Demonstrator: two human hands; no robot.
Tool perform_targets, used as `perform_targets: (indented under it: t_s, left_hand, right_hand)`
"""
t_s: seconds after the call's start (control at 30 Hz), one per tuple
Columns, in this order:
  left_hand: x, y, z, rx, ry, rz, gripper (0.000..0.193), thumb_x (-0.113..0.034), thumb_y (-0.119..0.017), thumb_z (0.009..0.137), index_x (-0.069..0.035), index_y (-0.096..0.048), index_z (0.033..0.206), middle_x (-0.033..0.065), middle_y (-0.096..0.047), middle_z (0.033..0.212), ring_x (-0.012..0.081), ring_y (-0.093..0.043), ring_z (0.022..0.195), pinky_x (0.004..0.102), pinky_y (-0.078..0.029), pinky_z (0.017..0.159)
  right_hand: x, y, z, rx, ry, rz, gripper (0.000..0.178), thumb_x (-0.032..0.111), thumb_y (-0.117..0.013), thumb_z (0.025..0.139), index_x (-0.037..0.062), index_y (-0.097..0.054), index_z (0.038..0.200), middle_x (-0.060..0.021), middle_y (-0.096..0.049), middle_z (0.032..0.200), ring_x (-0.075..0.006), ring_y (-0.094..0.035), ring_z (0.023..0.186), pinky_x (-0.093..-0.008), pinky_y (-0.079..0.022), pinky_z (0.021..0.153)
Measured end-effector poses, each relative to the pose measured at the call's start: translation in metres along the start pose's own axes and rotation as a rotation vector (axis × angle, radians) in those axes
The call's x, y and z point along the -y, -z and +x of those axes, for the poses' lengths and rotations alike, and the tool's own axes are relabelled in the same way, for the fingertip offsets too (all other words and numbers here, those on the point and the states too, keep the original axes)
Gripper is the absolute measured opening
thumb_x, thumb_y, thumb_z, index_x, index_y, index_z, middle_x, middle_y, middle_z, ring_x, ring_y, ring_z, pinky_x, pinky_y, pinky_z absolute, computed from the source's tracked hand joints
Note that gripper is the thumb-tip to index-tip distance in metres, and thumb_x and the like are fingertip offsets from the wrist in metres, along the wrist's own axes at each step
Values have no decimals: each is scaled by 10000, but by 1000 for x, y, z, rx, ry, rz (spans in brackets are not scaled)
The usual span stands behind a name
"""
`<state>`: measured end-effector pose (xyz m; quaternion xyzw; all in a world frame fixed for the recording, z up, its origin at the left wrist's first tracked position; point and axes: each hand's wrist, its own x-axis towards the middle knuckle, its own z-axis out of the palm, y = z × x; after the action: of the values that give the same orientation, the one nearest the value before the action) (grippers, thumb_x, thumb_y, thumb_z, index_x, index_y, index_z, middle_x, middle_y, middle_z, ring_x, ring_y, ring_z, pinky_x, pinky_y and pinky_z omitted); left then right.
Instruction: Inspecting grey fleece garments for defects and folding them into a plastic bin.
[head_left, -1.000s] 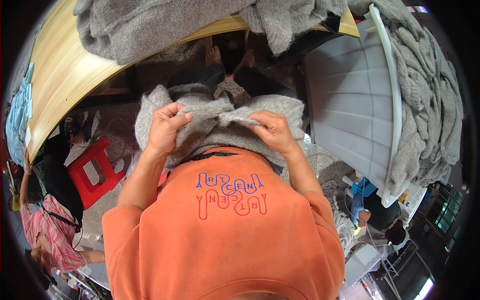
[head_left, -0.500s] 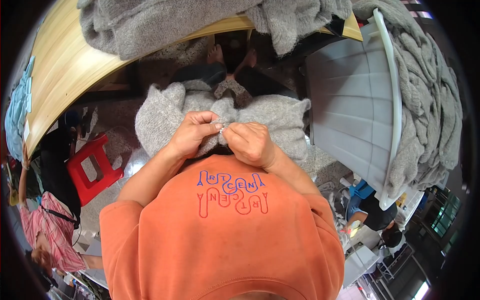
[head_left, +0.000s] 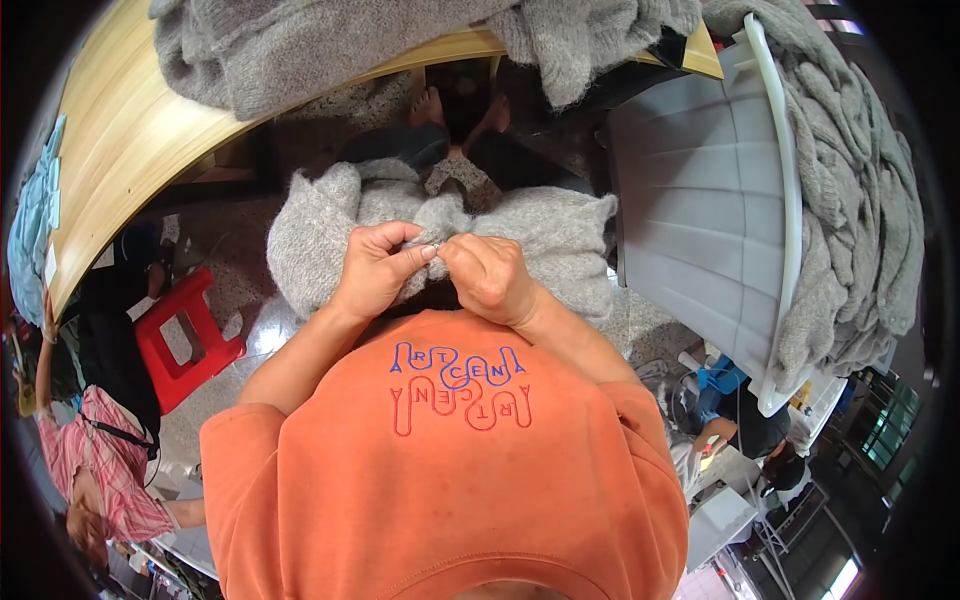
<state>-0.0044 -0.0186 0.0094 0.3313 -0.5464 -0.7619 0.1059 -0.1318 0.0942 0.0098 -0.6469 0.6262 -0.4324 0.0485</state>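
Across my lap lies a fuzzy grey knitted garment (head_left: 315,235), bunched up between my hands. My left hand (head_left: 375,270) is closed on a fold of it, thumb and forefinger pinching the knit. Close against it, my right hand (head_left: 488,275) is curled with thumb and forefinger pressed together at the same fold. A tiny pale, shiny bit shows between the two sets of fingertips, too small to make out. Whether the right fingers grip the knit itself or something small and thin is hidden.
A wooden table (head_left: 130,120) curves ahead, bearing a heap of grey knits (head_left: 330,50). At right stands a grey plastic bin (head_left: 700,180) with grey knitwear (head_left: 850,200) over its rim. A red stool (head_left: 190,340) is at left. Co-workers sit at both sides.
My right hand has shifted slightly, its fingertips moving a little up and left at the fold. My left hand keeps its pinch, and the garment lies nearly the same.
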Motion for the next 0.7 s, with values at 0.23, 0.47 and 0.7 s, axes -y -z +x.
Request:
perform_targets:
  t_s: [0.23, 0.47, 0.7]
  left_hand:
    - [-6, 3, -2, 33, -84, 174, 65, -24, -657, 731, 7, -641, 787, -19, -577, 632, 21, -460, 588, 189, -379, 497]
    - [-5, -1, -4, -26, -171, 231, 48, -24, -651, 737, 0, -650, 779, 28, -618, 669, 44, -514, 615, 202, -417, 536]
    - [-1, -7, -9, -51, -149, 370, 52, -5, -651, 721, -6, -647, 773, 66, -611, 668, 76, -543, 615, 217, -435, 548]
  right_hand:
    - [-9, 6, 11, -12, -84, 230, 271, -104, -541, 569, 12, -537, 814, -109, -558, 792, -255, -562, 617, -295, -455, 515]
    - [-5, 1, 4, 108, -398, 425, 237, -63, -530, 610, 23, -530, 831, -136, -562, 753, -307, -578, 694, -353, -457, 569]
    - [-11, 5, 0, 309, -517, 515, 234, -34, -512, 650, -5, -569, 875, -143, -582, 774, -291, -586, 719, -327, -457, 623]
